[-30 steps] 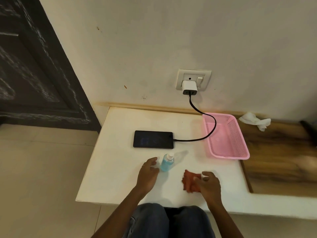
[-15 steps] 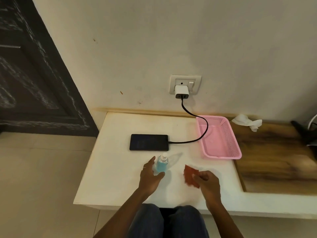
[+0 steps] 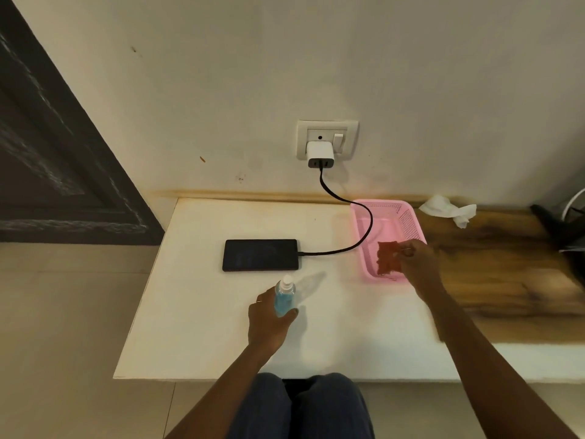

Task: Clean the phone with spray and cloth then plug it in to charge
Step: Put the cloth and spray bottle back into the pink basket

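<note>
1. Now the left hand (image 3: 269,321) grips the spray (image 3: 284,296), upright on the table (image 3: 196,312), near the phone (image 3: 260,255).
2. Right hand (image 3: 418,261) pinches the cloth (image 3: 387,258) over the basket (image 3: 408,217).
3. Phone lies flat, cable (image 3: 364,229) plugged into the charger (image 3: 320,154).

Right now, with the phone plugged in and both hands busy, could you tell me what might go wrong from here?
1. The cable loops over the pink basket, where the right hand holds the cloth; snagging it could tug the phone.
2. The left hand grips the spray bottle near the phone; a stray spritz might wet the port.
</note>
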`<state>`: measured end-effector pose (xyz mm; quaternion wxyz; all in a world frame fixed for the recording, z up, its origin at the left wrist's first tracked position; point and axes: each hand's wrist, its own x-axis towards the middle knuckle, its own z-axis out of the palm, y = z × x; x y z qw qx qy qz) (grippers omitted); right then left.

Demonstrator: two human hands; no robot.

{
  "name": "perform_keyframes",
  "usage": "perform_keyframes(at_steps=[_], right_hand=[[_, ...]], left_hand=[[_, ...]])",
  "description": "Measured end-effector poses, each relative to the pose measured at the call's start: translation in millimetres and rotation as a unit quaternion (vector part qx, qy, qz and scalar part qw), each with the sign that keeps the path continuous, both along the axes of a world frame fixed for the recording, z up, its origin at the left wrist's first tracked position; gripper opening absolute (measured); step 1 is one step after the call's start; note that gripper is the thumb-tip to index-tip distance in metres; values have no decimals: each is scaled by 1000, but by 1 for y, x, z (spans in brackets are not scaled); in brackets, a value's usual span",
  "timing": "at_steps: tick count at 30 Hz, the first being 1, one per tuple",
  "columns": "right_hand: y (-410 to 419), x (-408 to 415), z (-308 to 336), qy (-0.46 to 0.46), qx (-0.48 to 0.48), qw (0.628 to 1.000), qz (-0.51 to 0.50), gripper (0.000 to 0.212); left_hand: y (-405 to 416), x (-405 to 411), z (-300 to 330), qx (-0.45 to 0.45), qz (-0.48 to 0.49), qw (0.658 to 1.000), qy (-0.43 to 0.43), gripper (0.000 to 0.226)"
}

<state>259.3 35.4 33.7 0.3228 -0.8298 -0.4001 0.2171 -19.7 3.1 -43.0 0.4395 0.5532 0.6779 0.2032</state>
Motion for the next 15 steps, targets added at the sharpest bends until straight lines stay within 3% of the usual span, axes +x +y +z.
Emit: perform_keyframes(at_steps=[7, 11, 15], right_hand=[[-5, 5, -23, -117, -52, 992, -23, 20], [-16, -15, -14, -162, 35, 986, -34, 20], [-37, -58, -10, -103, 103, 989, 34, 9]], left_hand=[[2, -3, -4, 18, 8, 1000, 22, 57], [3, -4, -4, 31, 4, 999, 33, 56], [0, -4, -2, 47, -3, 998, 31, 56]])
